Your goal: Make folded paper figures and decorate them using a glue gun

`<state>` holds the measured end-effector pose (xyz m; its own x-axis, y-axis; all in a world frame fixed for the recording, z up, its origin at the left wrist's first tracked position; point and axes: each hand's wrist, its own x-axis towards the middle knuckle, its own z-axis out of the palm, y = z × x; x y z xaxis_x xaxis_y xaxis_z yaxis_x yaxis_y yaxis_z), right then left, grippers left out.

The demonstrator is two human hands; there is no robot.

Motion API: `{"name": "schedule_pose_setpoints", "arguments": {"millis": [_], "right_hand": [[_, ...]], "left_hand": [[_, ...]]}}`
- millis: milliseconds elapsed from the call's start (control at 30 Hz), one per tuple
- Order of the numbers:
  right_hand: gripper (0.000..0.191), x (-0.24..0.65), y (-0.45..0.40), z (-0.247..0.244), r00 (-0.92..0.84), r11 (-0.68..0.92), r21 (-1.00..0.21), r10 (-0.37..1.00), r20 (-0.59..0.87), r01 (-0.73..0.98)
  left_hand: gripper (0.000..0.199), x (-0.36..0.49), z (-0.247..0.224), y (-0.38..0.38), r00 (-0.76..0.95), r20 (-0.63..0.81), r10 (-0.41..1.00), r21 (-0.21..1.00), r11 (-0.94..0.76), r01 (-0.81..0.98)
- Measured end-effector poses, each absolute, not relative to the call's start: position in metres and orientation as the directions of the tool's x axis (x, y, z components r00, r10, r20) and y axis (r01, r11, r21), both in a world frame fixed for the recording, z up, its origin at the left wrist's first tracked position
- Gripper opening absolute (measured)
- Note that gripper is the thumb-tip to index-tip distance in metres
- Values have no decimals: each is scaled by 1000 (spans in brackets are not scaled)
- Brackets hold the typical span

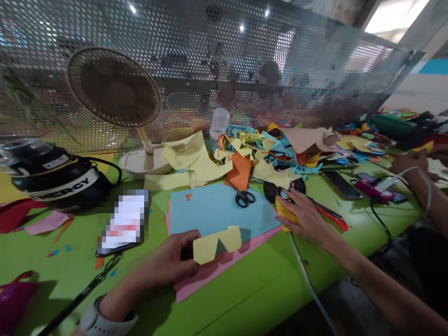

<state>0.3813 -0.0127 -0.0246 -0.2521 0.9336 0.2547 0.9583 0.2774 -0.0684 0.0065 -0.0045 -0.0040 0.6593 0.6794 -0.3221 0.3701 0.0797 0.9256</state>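
A pale yellow paper cut-out with a notch in its lower edge (pixel 206 248) is pinched in my left hand (pixel 171 256), over the front of a blue sheet (pixel 206 212). Pink paper (pixel 196 280) lies under that sheet. Black-handled scissors (pixel 244 199) rest on the blue sheet's back right part. My right hand (pixel 304 214) is right of the papers, its fingers over a yellow object (pixel 286 215) with a pale cable running from it toward the front edge. Close behind that hand lies a red and black tool (pixel 331 214).
Paper scraps (pixel 259 149) are heaped at the back, near a fan (pixel 115 93) and a clear cup (pixel 220 122). A black jar (pixel 63 177) and a phone (pixel 124 221) are at left. Another phone (pixel 341 184), a purple power adapter (pixel 376 189) and another person's hands (pixel 411 163) are at right.
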Motion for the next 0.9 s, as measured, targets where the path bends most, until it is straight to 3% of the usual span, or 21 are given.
{"name": "schedule_pose_setpoints", "arguments": {"millis": [300,433,567,700,800,900], "right_hand": [[74,389,-8,-28,-205,235,-150,960,189,960],[84,389,-3,-27,-194,225,-99,946,259,969],[96,386,1,-20,-250,257,27,904,346,966],[79,360,12,-4,-436,435,74,850,297,898],[63,318,32,3,-517,531,-15,831,205,847],[63,265,57,1,-599,603,-91,798,68,793]], "left_hand": [[22,2,-9,-3,645,-292,707,904,-17,428],[17,2,-6,-4,626,-277,729,896,-38,442],[14,2,-7,-3,642,-230,732,925,-41,379],[13,2,-9,-2,656,-183,733,926,-97,366],[11,1,-7,-1,661,-172,731,905,-149,400],[12,0,-5,0,657,-157,737,877,-201,436]]}}
